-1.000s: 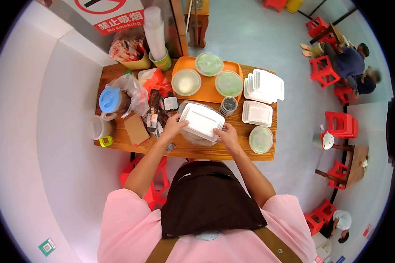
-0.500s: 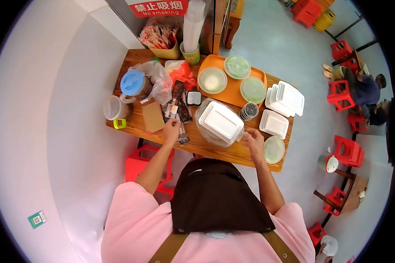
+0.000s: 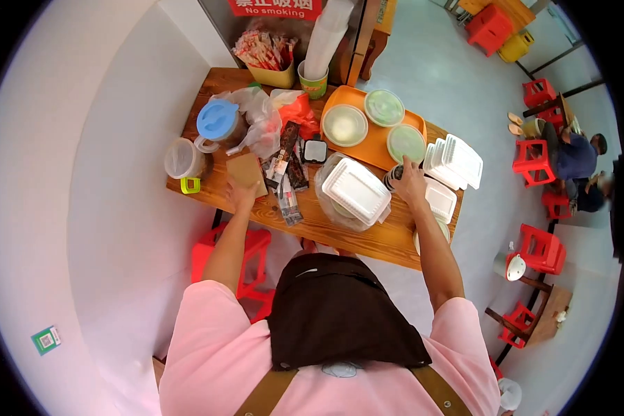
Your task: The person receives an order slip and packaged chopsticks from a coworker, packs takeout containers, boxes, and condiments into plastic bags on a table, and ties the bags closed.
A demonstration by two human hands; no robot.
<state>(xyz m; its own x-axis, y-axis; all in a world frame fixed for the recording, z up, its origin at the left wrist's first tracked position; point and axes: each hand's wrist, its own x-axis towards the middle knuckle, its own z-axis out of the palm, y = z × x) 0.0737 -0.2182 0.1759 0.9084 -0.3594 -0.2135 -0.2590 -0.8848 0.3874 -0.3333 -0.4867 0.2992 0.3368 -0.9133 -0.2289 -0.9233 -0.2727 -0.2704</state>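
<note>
My left hand [image 3: 242, 196] is at the lower edge of a brown cardboard piece [image 3: 245, 173]; its fingertips are too small to make out. With bent fingers, my right hand [image 3: 410, 182] reaches over the small dark-filled cups [image 3: 393, 177], covering part of them. Between the hands, a white lidded box [image 3: 357, 193] lies on a clear plastic bag [image 3: 331, 208] with a round container under it. Dark packets [image 3: 289, 166] lie right of the cardboard. Three round lidded bowls, one of them green [image 3: 405, 143], stand on an orange tray [image 3: 357, 96].
White boxes [image 3: 454, 161] are stacked at the table's right. A blue-lidded jug [image 3: 218, 119], a clear tub [image 3: 183, 158] and plastic bags [image 3: 260, 121] stand left. Straws [image 3: 265, 52] and tall cups [image 3: 326, 41] are at the back. Red stools [image 3: 532, 161] and seated people [image 3: 577, 156] are at right.
My left hand has moved left from the dark packets to the cardboard. My right hand has left the white box's corner and moved up to the small cups. The view has shifted.
</note>
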